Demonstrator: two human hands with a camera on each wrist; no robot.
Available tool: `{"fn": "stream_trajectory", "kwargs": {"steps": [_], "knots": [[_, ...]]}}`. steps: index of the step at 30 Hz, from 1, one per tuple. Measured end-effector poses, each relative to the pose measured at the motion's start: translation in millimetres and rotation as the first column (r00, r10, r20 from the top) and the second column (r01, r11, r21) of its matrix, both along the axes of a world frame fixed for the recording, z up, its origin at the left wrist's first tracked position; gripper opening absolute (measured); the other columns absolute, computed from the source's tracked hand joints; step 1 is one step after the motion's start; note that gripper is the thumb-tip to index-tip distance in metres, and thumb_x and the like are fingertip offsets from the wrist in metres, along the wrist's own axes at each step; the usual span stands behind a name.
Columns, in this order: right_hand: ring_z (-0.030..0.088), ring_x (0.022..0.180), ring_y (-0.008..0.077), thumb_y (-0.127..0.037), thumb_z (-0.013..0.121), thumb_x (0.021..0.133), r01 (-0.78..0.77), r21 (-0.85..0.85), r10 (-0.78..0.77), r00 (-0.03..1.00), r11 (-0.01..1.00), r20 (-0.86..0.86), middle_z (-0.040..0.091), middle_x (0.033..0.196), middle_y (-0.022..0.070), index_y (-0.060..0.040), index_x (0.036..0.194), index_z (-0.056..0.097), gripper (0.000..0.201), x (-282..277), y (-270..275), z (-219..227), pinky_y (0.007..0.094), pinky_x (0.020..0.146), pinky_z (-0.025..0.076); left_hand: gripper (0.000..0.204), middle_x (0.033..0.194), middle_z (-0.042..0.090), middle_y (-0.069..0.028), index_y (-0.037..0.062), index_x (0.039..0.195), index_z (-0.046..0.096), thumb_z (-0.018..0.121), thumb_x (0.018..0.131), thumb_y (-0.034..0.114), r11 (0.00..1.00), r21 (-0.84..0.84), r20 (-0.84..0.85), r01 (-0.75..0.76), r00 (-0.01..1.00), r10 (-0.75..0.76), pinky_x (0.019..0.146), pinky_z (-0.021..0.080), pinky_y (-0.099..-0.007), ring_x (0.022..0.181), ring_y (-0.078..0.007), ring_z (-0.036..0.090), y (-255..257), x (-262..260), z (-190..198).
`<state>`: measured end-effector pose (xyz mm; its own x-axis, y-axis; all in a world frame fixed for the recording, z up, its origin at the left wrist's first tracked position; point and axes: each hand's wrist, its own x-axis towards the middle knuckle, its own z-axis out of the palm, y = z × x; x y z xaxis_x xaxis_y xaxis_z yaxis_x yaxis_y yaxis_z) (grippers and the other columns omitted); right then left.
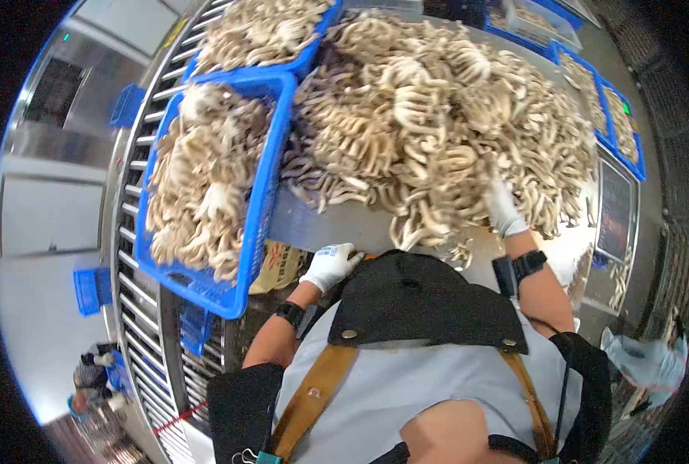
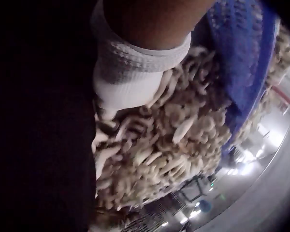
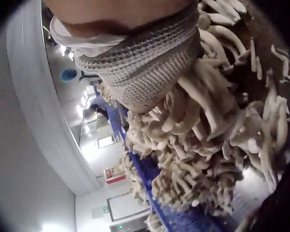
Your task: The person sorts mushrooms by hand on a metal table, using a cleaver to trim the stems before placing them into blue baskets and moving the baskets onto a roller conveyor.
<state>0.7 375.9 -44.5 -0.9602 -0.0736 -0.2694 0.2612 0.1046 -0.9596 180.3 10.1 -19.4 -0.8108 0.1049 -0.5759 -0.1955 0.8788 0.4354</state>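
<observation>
Huge mushroom pile (image 1: 437,116) fills the counter (image 1: 337,228), upper middle of the frame. Right hand (image 1: 503,207) is dug into its near edge, fingers buried so I can't tell their grip. Left hand (image 1: 330,264) rests relaxed on the counter edge. Mushrooms look light, soft, snappy; I'd scoop clusters from underneath.

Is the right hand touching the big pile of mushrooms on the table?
Touching. In the head view the gloved right hand is sunk into the mushroom pile, and the right wrist view shows stems pressed against the glove.
</observation>
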Motion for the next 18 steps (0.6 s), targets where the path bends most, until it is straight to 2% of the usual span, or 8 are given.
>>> {"fn": "stream_trajectory", "kwargs": {"steps": [4, 5, 6, 8, 9, 13, 15, 18], "knots": [[0.047, 0.125, 0.0234, -0.035, 0.046, 0.101, 0.003, -0.352, 0.068, 0.979, 0.936, 0.191, 0.045, 0.139, 0.0174, -0.0054, 0.145, 0.032, 0.055, 29.0, 3.8, 57.5, 0.0359, 0.102, 0.042, 0.058, 0.109, 0.066, -0.0217, 0.0016, 0.119, 0.06, 0.055, 0.09, 0.052, 0.906, 0.402, -0.127, -0.134, 0.972, 0.2, 0.089, 0.047, -0.0409, 0.105, -0.0328, 0.063, 43.2, -34.7, 9.7], [0.041, 0.13, 0.0237, -0.038, 0.044, 0.101, 0.0, -0.207, 0.026, 0.992, 0.978, 0.12, 0.039, 0.144, 0.0163, -0.0066, 0.147, 0.03, 0.057, 35.7, -3.9, 79.6, 0.0383, 0.105, 0.039, 0.065, 0.116, 0.063, -0.0174, 0.0051, 0.126, 0.054, 0.054, 0.09, 0.059, 0.768, 0.559, 0.151, -0.314, 0.949, 0.277, 0.092, 0.047, -0.0374, 0.107, -0.0266, 0.062, 52.8, -47.2, 0.4], [0.042, 0.128, 0.0242, -0.037, 0.045, 0.101, 0.18, -0.405, -0.115, 0.977, 0.896, 0.18, 0.036, 0.146, 0.014, -0.0085, 0.149, 0.027, 0.058, 27.1, 8.0, 21.3, 0.0389, 0.105, 0.039, 0.067, 0.118, 0.061, -0.0158, 0.0059, 0.128, 0.052, 0.055, 0.088, 0.061, 0.52, 0.713, 0.331, -0.47, 0.88, 0.342, 0.092, 0.048, -0.038, 0.107, -0.0261, 0.061, 63.5, -54.0, -5.4], [0.042, 0.127, 0.023, -0.032, 0.049, 0.1, -0.171, -0.188, 0.168, 0.985, 0.967, -0.032, 0.035, 0.147, 0.0124, -0.0078, 0.15, 0.025, 0.06, 23.3, -2.5, -17.2, 0.0366, 0.108, 0.035, 0.073, 0.121, 0.059, -0.0125, 0.0075, 0.131, 0.047, 0.056, 0.086, 0.065, -0.096, 0.723, 0.679, -0.684, 0.679, 0.281, 0.092, 0.05, -0.0393, 0.109, -0.0252, 0.06, 82.4, -70.8, -16.3], [0.04, 0.129, 0.0214, -0.031, 0.053, 0.098, -0.247, -0.29, 0.28, 0.957, 0.925, 0.079, 0.036, 0.147, 0.0122, -0.0058, 0.149, 0.025, 0.063, 17.9, -18.3, 4.4, 0.0345, 0.109, 0.032, 0.075, 0.123, 0.056, -0.0095, 0.0107, 0.133, 0.043, 0.055, 0.084, 0.066, -0.184, 0.667, 0.745, -0.722, 0.638, 0.197, 0.089, 0.053, -0.0425, 0.11, -0.0269, 0.059, 81.8, -83.2, -29.2], [0.041, 0.126, 0.017, -0.019, 0.068, 0.087, -0.369, -0.179, 0.365, 0.929, 0.912, -0.055, 0.045, 0.138, 0.0115, 0.0003, 0.142, 0.033, 0.068, 15.3, -49.4, 113.9, 0.0299, 0.107, 0.033, 0.076, 0.136, 0.045, -0.0152, 0.0132, 0.142, 0.033, 0.064, 0.086, 0.054, -0.193, 0.71, 0.703, -0.677, 0.697, 0.14, 0.078, 0.058, -0.0394, 0.112, -0.0317, 0.059, 96.6, -102.1, 52.3], [0.042, 0.127, 0.0193, -0.02, 0.077, 0.079, -0.293, -0.158, 0.267, 0.95, 0.943, -0.164, 0.047, 0.136, 0.0134, 0.0022, 0.139, 0.037, 0.075, 25.5, -43.9, 130.8, 0.0324, 0.109, 0.031, 0.079, 0.143, 0.04, -0.0157, 0.0108, 0.147, 0.028, 0.052, 0.09, 0.06, 0.059, 0.963, 0.212, -0.262, 0.877, 0.432, 0.093, 0.052, -0.0453, 0.123, -0.0339, 0.051, 99.7, -107.8, 45.6], [0.037, 0.133, 0.0304, -0.024, 0.083, 0.067, -0.311, -0.038, 0.259, 0.848, 0.95, -0.463, 0.038, 0.144, 0.0186, 0.0004, 0.138, 0.039, 0.087, 34.8, -43.0, 115.1, 0.0407, 0.112, 0.029, 0.097, 0.145, 0.04, -0.0109, 0.0145, 0.146, 0.032, 0.046, 0.076, 0.081, -0.36, 0.837, 0.519, -0.412, 0.805, 0.286, 0.106, 0.041, -0.051, 0.13, -0.0329, 0.044, 101.9, -113.1, 84.8]]}}
